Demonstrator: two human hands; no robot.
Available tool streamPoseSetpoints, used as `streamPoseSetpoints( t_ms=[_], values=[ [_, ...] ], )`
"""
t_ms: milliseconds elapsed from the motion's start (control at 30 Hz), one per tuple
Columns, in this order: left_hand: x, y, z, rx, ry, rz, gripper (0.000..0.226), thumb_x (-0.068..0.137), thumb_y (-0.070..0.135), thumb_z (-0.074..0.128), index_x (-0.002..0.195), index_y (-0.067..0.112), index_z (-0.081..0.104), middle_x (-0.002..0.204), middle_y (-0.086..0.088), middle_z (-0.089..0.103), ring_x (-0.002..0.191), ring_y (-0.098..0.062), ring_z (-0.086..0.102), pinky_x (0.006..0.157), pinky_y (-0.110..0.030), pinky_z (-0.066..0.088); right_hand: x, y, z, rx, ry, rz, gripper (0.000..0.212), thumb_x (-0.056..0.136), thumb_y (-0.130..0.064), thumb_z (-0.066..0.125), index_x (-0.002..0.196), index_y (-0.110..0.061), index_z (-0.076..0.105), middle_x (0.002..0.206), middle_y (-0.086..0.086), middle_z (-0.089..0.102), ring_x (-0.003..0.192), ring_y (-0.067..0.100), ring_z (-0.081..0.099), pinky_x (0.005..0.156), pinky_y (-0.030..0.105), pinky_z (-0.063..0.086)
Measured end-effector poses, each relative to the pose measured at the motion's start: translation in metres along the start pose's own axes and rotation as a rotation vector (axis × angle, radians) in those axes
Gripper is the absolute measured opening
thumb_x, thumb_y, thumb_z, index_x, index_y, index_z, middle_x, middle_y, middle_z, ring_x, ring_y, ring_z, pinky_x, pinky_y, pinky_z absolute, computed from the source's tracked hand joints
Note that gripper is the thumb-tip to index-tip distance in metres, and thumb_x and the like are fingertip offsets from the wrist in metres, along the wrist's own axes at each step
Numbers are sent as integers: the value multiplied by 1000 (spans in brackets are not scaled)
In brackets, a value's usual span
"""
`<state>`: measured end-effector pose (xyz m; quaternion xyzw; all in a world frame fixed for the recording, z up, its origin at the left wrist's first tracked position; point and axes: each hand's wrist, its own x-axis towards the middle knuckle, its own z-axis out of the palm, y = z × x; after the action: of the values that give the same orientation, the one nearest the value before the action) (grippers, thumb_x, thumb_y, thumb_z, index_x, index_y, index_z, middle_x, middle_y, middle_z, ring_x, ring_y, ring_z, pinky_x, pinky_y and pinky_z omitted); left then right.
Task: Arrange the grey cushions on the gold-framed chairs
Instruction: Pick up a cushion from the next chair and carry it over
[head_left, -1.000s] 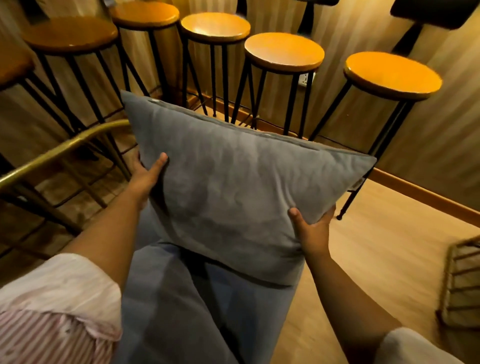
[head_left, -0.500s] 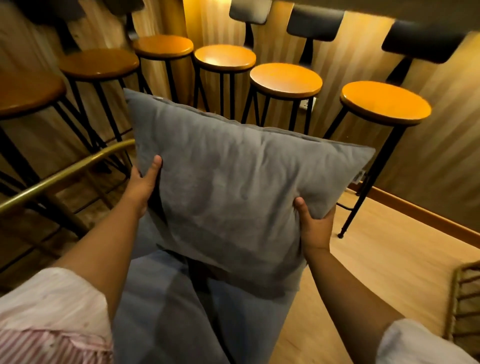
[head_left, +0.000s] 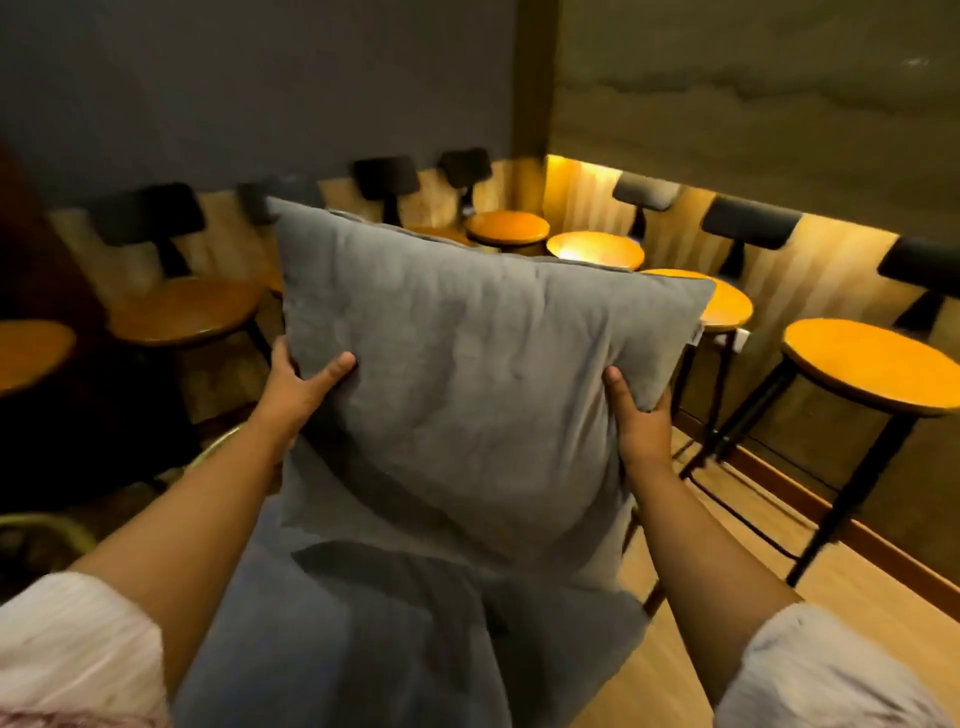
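Gold chair frame shows at lower left, mostly hidden by the forearm. Left hand grasps the left edge of the grey cushion, thumb across its front face. Cushion held upright and slightly tilted, above the grey seat pad and overlapping its upper end. Right hand grips the cushion's right edge, thumb on front. Round wooden stools stand along the wall to the right.
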<state>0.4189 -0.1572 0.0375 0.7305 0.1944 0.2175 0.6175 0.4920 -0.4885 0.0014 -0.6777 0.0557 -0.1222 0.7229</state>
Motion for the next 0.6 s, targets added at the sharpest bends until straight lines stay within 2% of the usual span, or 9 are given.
streamPoseSetpoints(
  t_ms=[100,200,267,333,433,500,600],
  values=[
    [-47,4,-59,49,98,-1,81,77,27,73,143,13,29,145,-10,44,131,-26,45,106,-33,38,-27,-11,28,11,-124,27,70,81,-39,68,140,-15,39,140,8,51,125,22,49,96,28,37],
    [-95,-2,-125,100,194,25,84,75,31,75,145,19,31,146,-6,45,132,-22,46,108,-34,37,-67,-12,69,14,-277,65,66,80,-43,67,136,-15,46,137,8,54,125,25,51,96,30,39],
    [-123,-6,-165,175,238,2,98,72,44,76,150,31,18,154,-3,35,138,-24,38,115,-41,31,-96,-12,95,5,-368,92,74,75,-53,69,135,-16,48,136,7,56,123,25,53,99,33,41],
    [-152,-13,-210,221,311,-62,107,66,60,72,149,45,6,158,-3,27,143,-28,30,117,-49,26,-130,-13,129,-11,-492,119,91,64,-65,68,137,-16,46,138,6,55,124,25,52,103,37,41],
    [-193,-30,-276,252,413,-135,113,51,81,63,145,53,6,157,-3,28,143,-31,30,116,-55,25,-180,-12,176,-47,-617,141,88,69,-62,67,138,-13,44,136,7,55,124,26,51,104,37,41],
    [-222,-41,-319,269,483,-165,111,55,81,63,145,52,6,158,0,27,144,-31,28,116,-56,24,-220,-8,210,-53,-707,135,90,68,-63,67,139,-14,41,135,7,55,122,26,53,101,37,42],
    [-259,-54,-376,246,573,-218,100,74,56,67,150,40,3,159,0,24,144,-29,28,118,-50,25,-281,-1,256,-36,-808,94,82,79,-50,66,147,-23,27,140,4,49,121,20,50,99,33,40]
  ],
)
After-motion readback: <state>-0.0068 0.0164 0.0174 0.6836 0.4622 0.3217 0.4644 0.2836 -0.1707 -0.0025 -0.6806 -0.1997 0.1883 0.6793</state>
